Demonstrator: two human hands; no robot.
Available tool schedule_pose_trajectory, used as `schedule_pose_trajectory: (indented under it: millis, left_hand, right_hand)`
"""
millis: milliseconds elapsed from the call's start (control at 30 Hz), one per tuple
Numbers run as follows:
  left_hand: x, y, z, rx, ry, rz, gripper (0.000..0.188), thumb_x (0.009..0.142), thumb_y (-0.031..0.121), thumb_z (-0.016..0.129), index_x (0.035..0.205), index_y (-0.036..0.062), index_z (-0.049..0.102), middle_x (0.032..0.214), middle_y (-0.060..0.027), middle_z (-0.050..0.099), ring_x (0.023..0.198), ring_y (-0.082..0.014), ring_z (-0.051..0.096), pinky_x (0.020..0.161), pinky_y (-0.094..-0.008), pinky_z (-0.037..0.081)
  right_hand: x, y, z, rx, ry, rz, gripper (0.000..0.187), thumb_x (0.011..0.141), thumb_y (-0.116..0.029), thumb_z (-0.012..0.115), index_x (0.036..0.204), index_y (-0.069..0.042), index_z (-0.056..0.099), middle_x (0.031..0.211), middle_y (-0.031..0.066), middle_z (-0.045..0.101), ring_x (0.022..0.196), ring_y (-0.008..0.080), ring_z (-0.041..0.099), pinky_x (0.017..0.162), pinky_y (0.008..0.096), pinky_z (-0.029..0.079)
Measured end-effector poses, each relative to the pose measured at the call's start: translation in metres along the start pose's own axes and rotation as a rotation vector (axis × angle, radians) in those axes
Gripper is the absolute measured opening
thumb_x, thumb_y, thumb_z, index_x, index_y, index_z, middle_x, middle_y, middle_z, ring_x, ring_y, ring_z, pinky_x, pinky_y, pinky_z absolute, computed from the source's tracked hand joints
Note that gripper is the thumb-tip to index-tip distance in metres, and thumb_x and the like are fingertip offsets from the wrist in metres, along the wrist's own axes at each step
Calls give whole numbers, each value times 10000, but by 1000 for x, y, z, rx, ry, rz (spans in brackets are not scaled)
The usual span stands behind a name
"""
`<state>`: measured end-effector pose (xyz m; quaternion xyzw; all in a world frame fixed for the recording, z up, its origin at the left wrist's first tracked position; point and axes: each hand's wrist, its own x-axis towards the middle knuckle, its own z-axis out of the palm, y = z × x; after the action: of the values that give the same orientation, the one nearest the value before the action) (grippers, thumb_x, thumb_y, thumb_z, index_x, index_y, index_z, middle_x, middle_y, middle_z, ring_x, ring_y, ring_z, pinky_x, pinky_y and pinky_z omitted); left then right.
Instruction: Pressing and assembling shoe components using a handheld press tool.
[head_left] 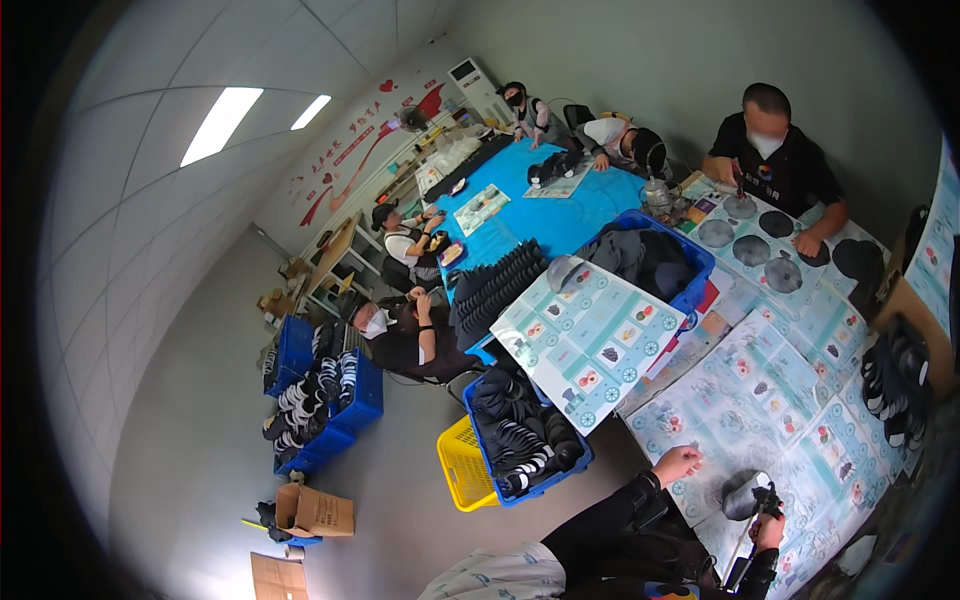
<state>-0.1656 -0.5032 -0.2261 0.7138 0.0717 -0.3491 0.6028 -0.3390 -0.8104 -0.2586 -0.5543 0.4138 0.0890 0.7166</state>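
Observation:
My right hand (768, 530) is wrapped round the handle of a dark spray gun (768, 496), low over the paper-covered table. A grey, rounded piece (742, 496) shows just left of the gun; whether it is the gun's cup or a separate part, I cannot tell. A thin pale hose or rod runs down from there beside my wrist. My left hand (679, 466) hovers over the table's near left edge, its fingers curled together at the tips. What they hold, if anything, is too small to make out. Patterned sheets (740, 395) with grey smudges cover the table.
Across the table, a person (780, 160) works over round dark discs (752, 251). A patterned board (590, 340) juts out left, above a blue crate (530, 440) of dark items and a yellow basket (465, 465). More people sit round a blue table (545, 215). A box (915, 370) stands right.

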Motion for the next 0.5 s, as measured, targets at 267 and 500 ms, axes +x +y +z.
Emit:
schedule_pose_trajectory:
  millis: [267,500]
  left_hand:
    - [-3,-1,-7,-39,18,6,336,997,352,639,1152,56,676,957,-35,741,740,-110,661,675,-262,541]
    - [-2,-3,-1,-19,-2,16,321,1000,335,630,1157,58,670,973,-32,754,751,-102,659,663,-257,529]
  right_hand:
    - [-4,-4,8,-24,66,-55,80,788,-30,501,729,-26,554,514,58,470,363,182,451,338,328,319]
    - [-18,-5,-2,-10,-19,-25,35,790,-58,501,769,-36,519,525,57,453,369,183,446,341,320,328]
